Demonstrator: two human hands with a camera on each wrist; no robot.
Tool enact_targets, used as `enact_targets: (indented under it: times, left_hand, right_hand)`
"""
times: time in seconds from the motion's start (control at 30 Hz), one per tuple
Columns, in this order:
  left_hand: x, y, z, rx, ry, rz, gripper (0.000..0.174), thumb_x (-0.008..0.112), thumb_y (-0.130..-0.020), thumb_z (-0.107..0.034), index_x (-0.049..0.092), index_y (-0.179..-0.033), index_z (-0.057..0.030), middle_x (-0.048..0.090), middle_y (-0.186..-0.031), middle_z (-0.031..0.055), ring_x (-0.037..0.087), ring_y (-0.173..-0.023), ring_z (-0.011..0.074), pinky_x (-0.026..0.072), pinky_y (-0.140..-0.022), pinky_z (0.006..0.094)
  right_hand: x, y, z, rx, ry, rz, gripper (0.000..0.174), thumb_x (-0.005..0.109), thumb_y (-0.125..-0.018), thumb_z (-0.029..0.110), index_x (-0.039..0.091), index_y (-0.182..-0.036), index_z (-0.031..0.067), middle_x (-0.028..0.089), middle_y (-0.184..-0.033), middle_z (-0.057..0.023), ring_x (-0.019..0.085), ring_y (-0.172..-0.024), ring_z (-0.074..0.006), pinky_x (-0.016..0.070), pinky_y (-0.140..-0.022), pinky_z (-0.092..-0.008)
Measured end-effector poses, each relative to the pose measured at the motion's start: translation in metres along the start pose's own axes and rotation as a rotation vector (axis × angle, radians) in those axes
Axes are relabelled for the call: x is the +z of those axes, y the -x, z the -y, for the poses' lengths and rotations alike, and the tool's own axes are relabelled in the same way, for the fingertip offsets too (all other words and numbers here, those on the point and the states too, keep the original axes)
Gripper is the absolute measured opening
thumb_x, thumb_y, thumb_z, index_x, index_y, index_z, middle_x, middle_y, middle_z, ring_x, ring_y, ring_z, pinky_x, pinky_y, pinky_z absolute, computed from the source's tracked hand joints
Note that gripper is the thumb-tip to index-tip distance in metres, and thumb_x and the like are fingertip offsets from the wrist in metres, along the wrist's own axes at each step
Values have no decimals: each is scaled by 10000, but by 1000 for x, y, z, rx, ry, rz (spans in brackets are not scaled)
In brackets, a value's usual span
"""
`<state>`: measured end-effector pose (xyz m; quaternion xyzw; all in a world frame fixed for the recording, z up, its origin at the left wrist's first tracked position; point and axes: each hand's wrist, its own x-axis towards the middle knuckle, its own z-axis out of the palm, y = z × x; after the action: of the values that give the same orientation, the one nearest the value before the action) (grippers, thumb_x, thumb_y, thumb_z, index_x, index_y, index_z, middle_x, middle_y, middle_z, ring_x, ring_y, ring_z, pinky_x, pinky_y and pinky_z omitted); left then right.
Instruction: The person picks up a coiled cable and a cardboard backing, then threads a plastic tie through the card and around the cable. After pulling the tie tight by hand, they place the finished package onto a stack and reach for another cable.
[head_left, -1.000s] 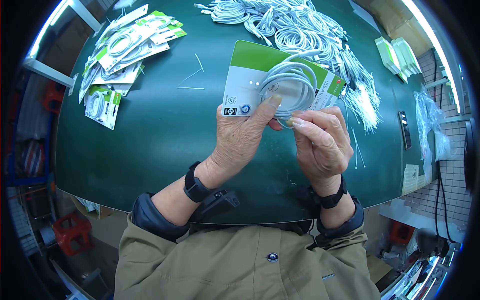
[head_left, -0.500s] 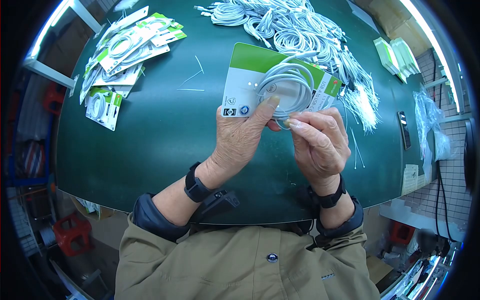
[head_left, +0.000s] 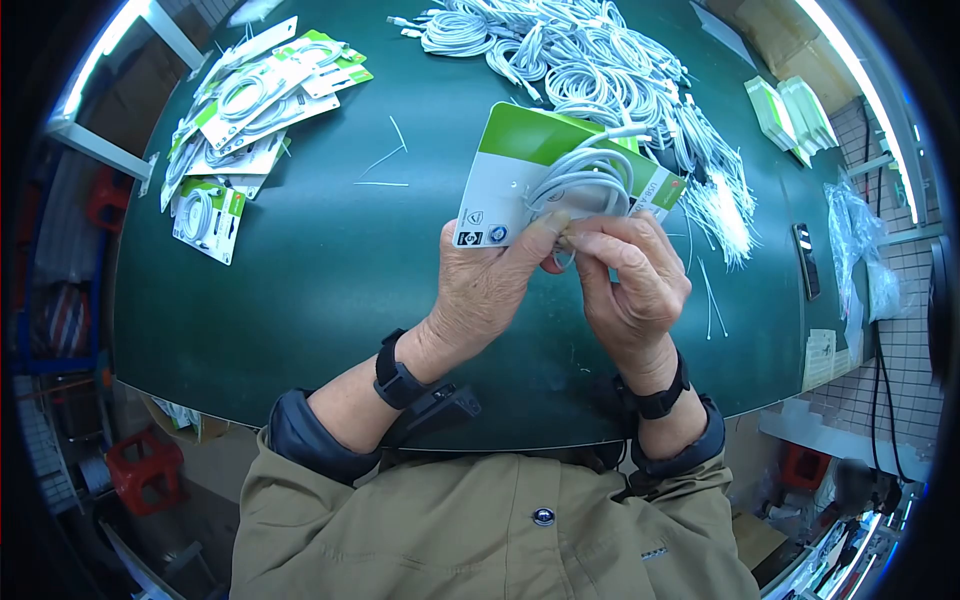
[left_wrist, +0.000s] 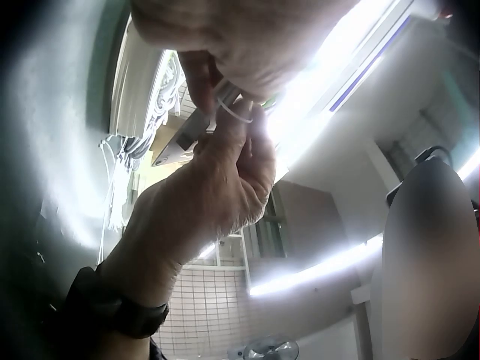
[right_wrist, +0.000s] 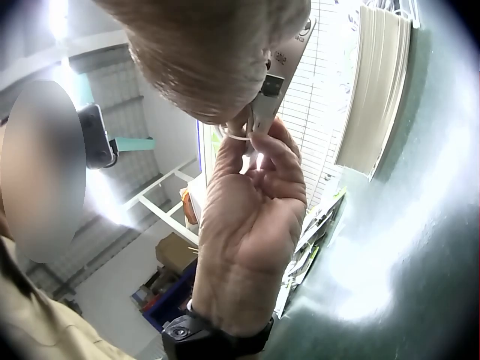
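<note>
In the head view the left hand (head_left: 485, 290) grips the lower edge of a green and white card (head_left: 497, 180), thumb in front. A coiled white cable (head_left: 580, 172) lies against the card's face. Thumb and forefinger of the right hand (head_left: 635, 280) pinch a thin white tie at the coil's lower side, close to the left thumb. A small loop of the tie (right_wrist: 234, 135) shows between the hands in the right wrist view, near a metal plug (right_wrist: 271, 85). The right hand's other fingers are curled.
A pile of carded cables (head_left: 245, 100) lies at the table's left. Loose coiled cables (head_left: 600, 70) and a bundle of thin white ties (head_left: 728, 205) lie at the back right. Stacked cards (head_left: 795, 115), a phone (head_left: 807, 260) and clear plastic bags (head_left: 855, 240) are farther right.
The card has moved slightly down and right and tilted. The right hand has shifted a little left, bringing its fingertips against the left thumb.
</note>
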<state>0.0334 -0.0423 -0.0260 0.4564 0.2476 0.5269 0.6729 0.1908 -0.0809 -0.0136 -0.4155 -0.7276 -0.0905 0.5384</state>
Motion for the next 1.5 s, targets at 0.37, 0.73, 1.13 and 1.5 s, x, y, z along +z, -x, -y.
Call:
enact_targets:
  times: [0.37,0.73,1.13,1.5]
  left_hand:
    - [-2,-1,3,-17,-43,-5,203,720,-1007,-121,706,-1163,7,746,-974,48,675,-766,90,573,-636,253]
    - [-4,0,5,-23,19,42,231,710,-1010,-116,678,-1204,6,736,-999,67,681,-776,103,568,-621,256]
    - [-9,-8,-8,-76,102,131,366,658,-1023,-86,532,-1363,-33,673,-1192,115,695,-917,177,574,-609,307]
    - [0,1,-7,-112,131,188,309,692,-998,-44,602,-1287,17,707,-1096,118,682,-815,151,594,-607,303]
  right_hand:
    - [-5,-1,-1,-26,51,102,272,831,-750,-27,720,-978,73,764,-899,-62,732,-715,-234,555,-588,-329]
    - [-14,-9,4,127,-46,196,224,827,-756,-24,740,-944,60,747,-903,-87,736,-729,-253,573,-610,-339]
    - [-49,-8,-44,817,-417,-324,123,669,-980,-4,689,-1098,-32,726,-946,-74,655,-728,-100,540,-657,-229]
    - [-42,104,-64,1307,-1033,153,237,696,-972,88,713,-1199,20,764,-1071,-82,736,-839,-138,594,-639,-265]
